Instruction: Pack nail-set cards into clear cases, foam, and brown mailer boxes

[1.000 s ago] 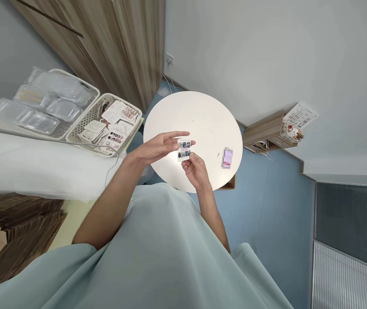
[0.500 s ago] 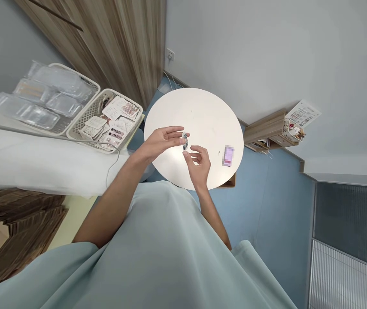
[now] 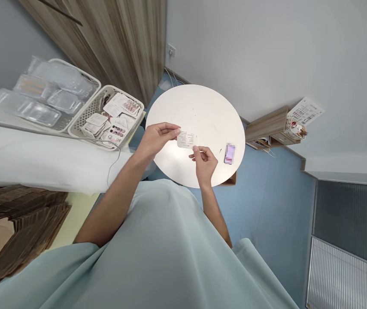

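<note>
A small white card (image 3: 186, 140) with rounded corners and lines of dark print is held up over the round white table (image 3: 202, 103). My left hand (image 3: 157, 138) pinches its upper left corner between thumb and fingers. At the lower right corner, my right hand (image 3: 205, 163) pinches it too. The printed face is turned toward me, so the other side is hidden. Right of my hands, a phone (image 3: 230, 153) with a blurred pinkish screen lies on the table.
On the left, a white basket (image 3: 74, 128) holds several cards and printed packs. Beside it, another basket (image 3: 97, 88) holds clear plastic cases (image 3: 38, 112). Flattened cardboard (image 3: 31, 223) is stacked at lower left. A low wooden shelf (image 3: 267, 126) stands right of the table.
The card has turned from nearly edge-on, with a dark pattern showing, to its printed white face. My right hand has moved slightly right and now grips its corner.
</note>
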A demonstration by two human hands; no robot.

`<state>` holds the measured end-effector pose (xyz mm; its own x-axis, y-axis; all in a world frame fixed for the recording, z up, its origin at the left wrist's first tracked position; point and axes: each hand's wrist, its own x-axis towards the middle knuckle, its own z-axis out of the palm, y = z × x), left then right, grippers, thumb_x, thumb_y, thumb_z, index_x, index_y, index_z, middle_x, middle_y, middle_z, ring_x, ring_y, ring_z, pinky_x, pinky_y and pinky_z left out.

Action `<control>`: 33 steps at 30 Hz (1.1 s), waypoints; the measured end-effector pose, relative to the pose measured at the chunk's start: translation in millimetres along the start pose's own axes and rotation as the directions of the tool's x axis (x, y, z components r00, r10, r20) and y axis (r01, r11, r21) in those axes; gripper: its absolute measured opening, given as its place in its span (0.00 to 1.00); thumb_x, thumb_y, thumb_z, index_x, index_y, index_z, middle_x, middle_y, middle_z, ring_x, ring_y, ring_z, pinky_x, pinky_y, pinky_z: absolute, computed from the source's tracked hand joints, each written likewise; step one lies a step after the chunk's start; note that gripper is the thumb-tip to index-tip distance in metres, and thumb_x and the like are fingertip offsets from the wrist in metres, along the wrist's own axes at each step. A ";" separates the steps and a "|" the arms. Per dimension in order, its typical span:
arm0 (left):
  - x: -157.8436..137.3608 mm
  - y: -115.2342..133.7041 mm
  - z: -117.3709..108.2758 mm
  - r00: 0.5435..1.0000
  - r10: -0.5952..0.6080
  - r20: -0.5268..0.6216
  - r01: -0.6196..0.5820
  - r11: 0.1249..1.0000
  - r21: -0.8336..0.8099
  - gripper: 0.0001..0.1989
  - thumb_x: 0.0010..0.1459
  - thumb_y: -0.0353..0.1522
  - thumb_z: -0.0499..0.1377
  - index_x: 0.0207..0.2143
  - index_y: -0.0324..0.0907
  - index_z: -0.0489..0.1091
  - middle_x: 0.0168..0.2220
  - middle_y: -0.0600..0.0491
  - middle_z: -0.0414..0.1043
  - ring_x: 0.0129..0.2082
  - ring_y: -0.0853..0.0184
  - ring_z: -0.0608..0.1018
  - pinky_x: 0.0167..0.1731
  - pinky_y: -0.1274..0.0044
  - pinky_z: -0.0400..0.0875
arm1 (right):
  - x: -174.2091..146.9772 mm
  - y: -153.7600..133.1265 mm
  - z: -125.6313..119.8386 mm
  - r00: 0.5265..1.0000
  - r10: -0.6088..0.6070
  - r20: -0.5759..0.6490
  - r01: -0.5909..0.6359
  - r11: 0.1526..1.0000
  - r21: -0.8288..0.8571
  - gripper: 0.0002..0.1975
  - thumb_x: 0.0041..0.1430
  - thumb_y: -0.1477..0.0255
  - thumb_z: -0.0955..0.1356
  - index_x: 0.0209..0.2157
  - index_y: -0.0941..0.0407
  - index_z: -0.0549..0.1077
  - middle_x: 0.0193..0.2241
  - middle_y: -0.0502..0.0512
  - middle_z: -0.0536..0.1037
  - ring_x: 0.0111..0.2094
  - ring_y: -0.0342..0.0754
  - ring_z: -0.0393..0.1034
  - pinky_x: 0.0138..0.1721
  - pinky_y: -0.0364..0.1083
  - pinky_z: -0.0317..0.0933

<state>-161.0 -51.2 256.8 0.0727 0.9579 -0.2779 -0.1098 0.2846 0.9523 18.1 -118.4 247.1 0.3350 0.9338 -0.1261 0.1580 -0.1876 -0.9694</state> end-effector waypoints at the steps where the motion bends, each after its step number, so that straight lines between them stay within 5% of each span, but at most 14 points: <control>1: 0.5 -0.7 -0.6 1.000 0.002 -0.021 -0.002 1.000 0.000 0.29 0.50 0.54 0.79 0.43 0.41 0.83 0.47 0.43 0.87 0.52 0.51 0.86 0.57 0.60 0.82 | 2.1 0.5 -1.4 1.000 0.018 0.016 -0.018 1.000 0.015 0.20 0.65 0.49 0.75 0.36 0.52 0.78 0.32 0.50 0.81 0.33 0.50 0.83 0.39 0.49 0.77; 14: -1.6 -2.2 -0.1 0.994 0.108 -0.023 -0.107 0.992 0.066 0.26 0.53 0.53 0.77 0.39 0.42 0.82 0.45 0.44 0.86 0.50 0.53 0.85 0.56 0.62 0.80 | 13.8 7.8 -11.6 0.967 0.130 0.218 -0.169 0.971 0.169 0.21 0.65 0.48 0.76 0.43 0.52 0.79 0.35 0.50 0.85 0.29 0.44 0.80 0.33 0.45 0.75; 23: -8.0 4.8 -7.8 0.969 0.199 0.146 -0.214 0.972 0.094 0.26 0.53 0.56 0.76 0.37 0.44 0.85 0.46 0.44 0.86 0.53 0.51 0.84 0.61 0.61 0.77 | 34.7 19.1 -25.7 0.893 0.299 0.337 -0.392 0.884 0.254 0.21 0.56 0.53 0.82 0.37 0.54 0.80 0.35 0.53 0.85 0.39 0.48 0.84 0.47 0.48 0.81; 28: -13.2 -0.6 -14.3 0.975 0.077 0.209 -0.100 0.990 0.101 0.29 0.52 0.58 0.76 0.43 0.45 0.86 0.51 0.44 0.86 0.55 0.50 0.83 0.62 0.60 0.77 | 44.0 12.2 -37.6 0.940 0.160 0.300 -0.217 0.962 0.167 0.25 0.51 0.51 0.84 0.43 0.52 0.82 0.33 0.49 0.84 0.37 0.47 0.82 0.49 0.50 0.81; 33: -13.1 -20.0 -9.8 0.992 -0.027 0.126 0.030 0.999 -0.019 0.29 0.49 0.53 0.80 0.44 0.44 0.84 0.49 0.45 0.85 0.47 0.55 0.85 0.56 0.59 0.82 | 54.4 4.7 -44.5 0.957 0.004 0.291 -0.024 0.998 0.063 0.24 0.55 0.47 0.82 0.42 0.51 0.83 0.38 0.53 0.86 0.38 0.49 0.81 0.48 0.52 0.80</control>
<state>-169.5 -69.0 240.2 0.2002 0.9371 -0.2858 -0.1263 0.3140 0.9410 78.4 -82.1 245.0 0.0512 0.9812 -0.1861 0.0916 -0.1902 -0.9775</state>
